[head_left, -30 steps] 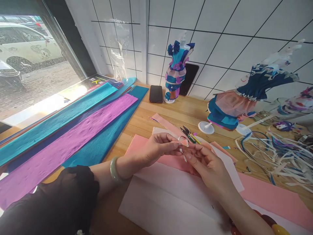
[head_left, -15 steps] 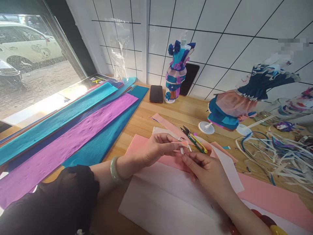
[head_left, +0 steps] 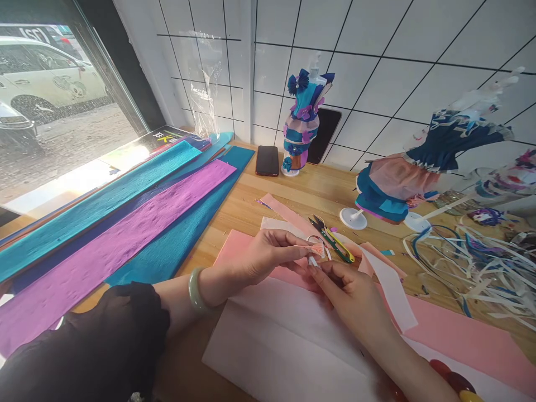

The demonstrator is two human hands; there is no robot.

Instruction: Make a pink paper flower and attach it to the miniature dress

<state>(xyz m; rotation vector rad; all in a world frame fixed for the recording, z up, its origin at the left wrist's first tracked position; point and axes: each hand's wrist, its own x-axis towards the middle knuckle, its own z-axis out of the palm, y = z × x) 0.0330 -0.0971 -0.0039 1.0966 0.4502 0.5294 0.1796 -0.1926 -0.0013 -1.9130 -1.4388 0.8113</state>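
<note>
Fan [head_left: 320,250] pinched in my left fingers [head_left: 292,254], strip [head_left: 312,261] in my right fingers [head_left: 325,282]; slack pinch or hard tug could let it unfold.

Matt ribbed ppr pc [head_left: 319,250], smooth wd tbl [head_left: 249,192].

We look to be in a craft workshop: coloured paper [head_left: 146,223], snips [head_left: 334,239] and small dresses [head_left: 412,174] on stands share our desk [head_left: 234,207].
</note>
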